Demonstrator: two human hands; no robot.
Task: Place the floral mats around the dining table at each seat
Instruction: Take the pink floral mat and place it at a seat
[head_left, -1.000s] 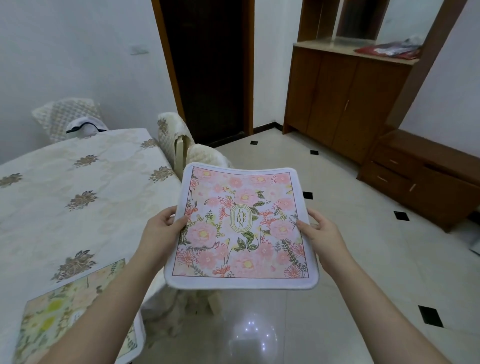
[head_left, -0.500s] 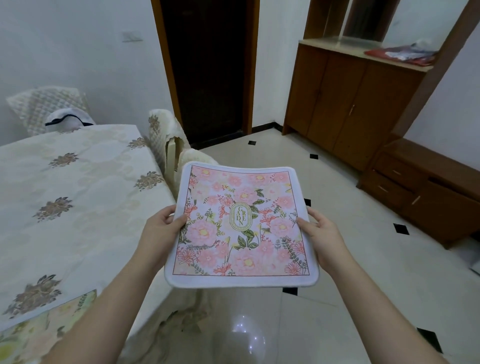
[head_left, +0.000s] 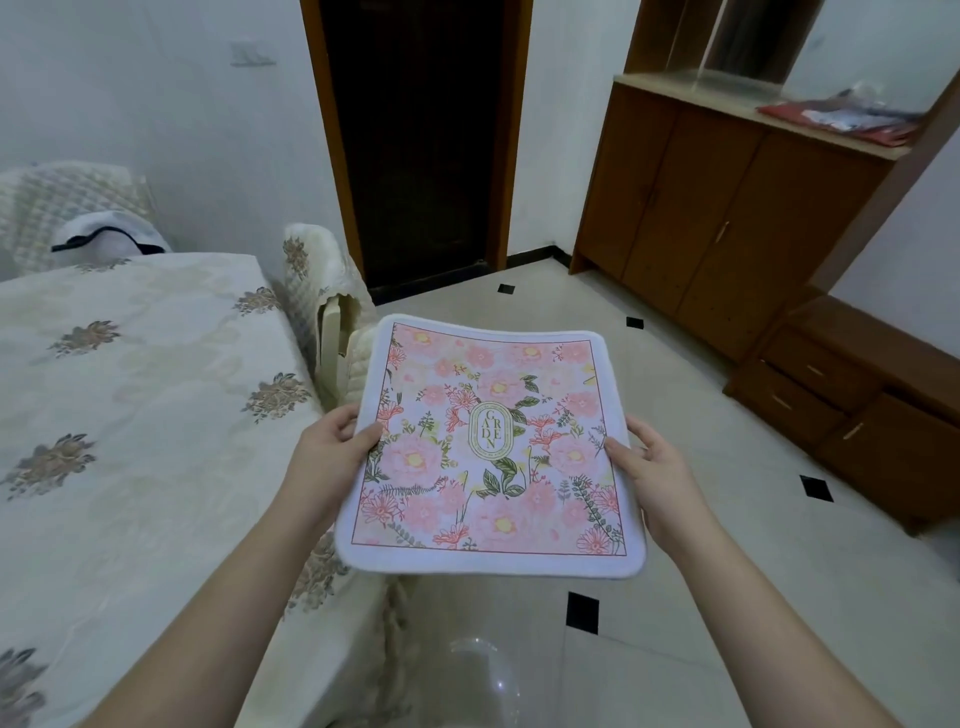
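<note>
Both hands pinch the floral mat (head_left: 493, 447) — left hand (head_left: 332, 457), right hand (head_left: 657, 478) — thumbs on top, fingers beneath.

Two bare forearms — no sleeves, left hand (head_left: 332, 457) and right hand (head_left: 657, 478) ungloved

Wooden cabinet (head_left: 727, 208) (red cloth (head_left: 836, 117) on top), dark doorway (head_left: 421, 140)

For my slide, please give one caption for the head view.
Both hands, left hand and right hand, hold a pink floral mat beside the covered dining table.
</note>
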